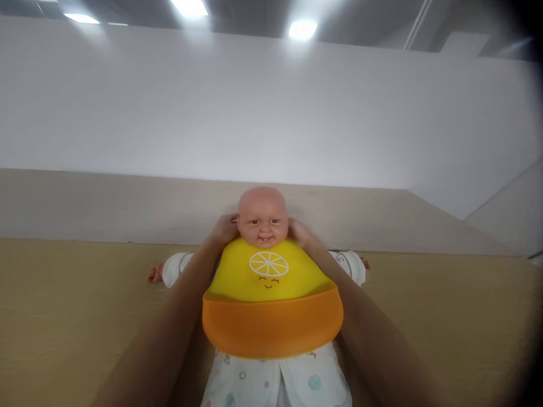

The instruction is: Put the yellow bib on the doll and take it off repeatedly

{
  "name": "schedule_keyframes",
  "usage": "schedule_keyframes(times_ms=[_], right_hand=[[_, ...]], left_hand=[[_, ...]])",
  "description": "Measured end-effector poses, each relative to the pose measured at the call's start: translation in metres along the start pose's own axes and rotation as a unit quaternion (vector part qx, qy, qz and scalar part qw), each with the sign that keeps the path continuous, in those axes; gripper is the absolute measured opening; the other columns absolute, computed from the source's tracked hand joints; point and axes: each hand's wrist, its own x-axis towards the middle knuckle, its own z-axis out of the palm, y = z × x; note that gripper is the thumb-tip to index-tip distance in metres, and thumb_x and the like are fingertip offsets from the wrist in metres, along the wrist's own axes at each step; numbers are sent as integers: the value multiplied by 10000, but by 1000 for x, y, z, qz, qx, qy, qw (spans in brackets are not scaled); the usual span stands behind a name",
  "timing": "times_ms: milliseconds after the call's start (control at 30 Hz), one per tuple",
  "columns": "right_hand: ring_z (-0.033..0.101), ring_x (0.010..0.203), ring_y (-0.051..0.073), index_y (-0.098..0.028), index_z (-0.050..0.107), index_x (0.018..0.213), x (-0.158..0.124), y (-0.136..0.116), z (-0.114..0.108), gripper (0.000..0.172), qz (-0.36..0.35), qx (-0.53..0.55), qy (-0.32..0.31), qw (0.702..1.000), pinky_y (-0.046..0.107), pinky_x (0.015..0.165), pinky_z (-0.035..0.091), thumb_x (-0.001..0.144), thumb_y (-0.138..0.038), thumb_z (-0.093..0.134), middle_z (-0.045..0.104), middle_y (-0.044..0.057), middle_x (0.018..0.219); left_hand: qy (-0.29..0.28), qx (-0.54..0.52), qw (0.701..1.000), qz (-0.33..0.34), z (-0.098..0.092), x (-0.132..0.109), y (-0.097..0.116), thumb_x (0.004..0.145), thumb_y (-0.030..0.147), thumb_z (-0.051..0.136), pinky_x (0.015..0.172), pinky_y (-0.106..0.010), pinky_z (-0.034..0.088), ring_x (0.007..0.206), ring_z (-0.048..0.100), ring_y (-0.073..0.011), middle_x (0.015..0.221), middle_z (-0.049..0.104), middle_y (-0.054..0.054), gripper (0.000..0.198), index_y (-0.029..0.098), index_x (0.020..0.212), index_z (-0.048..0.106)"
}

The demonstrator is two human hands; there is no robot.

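A baby doll [263, 206] with a bald head lies face up in the middle of the view, its arms stretched out to both sides. It wears a white printed outfit [250, 376]. Over its chest lies a yellow bib [237, 274] with a lemon-slice print and an orange catch pocket [271, 328]. My left hand [226, 228] reaches behind the doll's neck on the left side. On the other side my right hand [298, 230] does the same. The doll's head and the bib hide the fingers of both hands, so what they hold does not show.
The doll lies on a wooden tabletop [76, 316]. Behind it runs a raised light panel [106, 209], with a white wall [254, 113] beyond. Ceiling lights [302, 29] shine at the top.
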Motion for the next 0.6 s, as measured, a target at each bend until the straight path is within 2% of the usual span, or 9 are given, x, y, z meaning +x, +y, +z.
schedule_keyframes(times_ms=[100, 300, 400, 500, 600], right_hand=[[625, 897, 241, -162, 674, 932, 1, 0, 2, 263, -7, -1, -2, 1000, 348, 810, 505, 718, -255, 553, 709, 57, 844], [606, 861, 225, -140, 661, 848, 3, 0, -2, 222, -116, -109, 53, 986, 322, 765, 495, 633, -182, 628, 713, 60, 875], [612, 843, 222, -139, 655, 809, 3, 1, -4, 188, -120, -113, 61, 984, 323, 757, 496, 628, -187, 638, 710, 66, 891], [622, 858, 229, -146, 668, 869, 2, 4, -3, 237, -115, -82, 58, 988, 332, 776, 498, 639, -200, 641, 711, 62, 906], [623, 855, 238, -144, 678, 893, 1, 5, -1, 255, -110, -95, 75, 986, 339, 766, 498, 644, -188, 644, 712, 75, 906]], left_hand=[[-2, -16, 1000, -14, 1, -3, 3, 453, 266, 715, 601, -318, 469, 678, 618, -251, 619, 696, -54, 191, 132, 589, 705], [-7, -37, 999, -34, 3, -6, 8, 429, 231, 723, 531, -293, 434, 569, 565, -206, 477, 610, -23, 119, 149, 456, 641], [-11, -57, 998, -33, 4, -6, 8, 433, 206, 717, 534, -288, 437, 564, 559, -194, 490, 613, -19, 101, 156, 461, 633], [-16, -80, 996, -31, 4, -5, 5, 435, 191, 720, 547, -294, 451, 569, 567, -196, 522, 634, -22, 109, 153, 513, 653], [-22, -106, 993, -38, 4, -4, 1, 468, 191, 713, 553, -295, 466, 561, 576, -188, 546, 646, -23, 121, 149, 572, 670]])
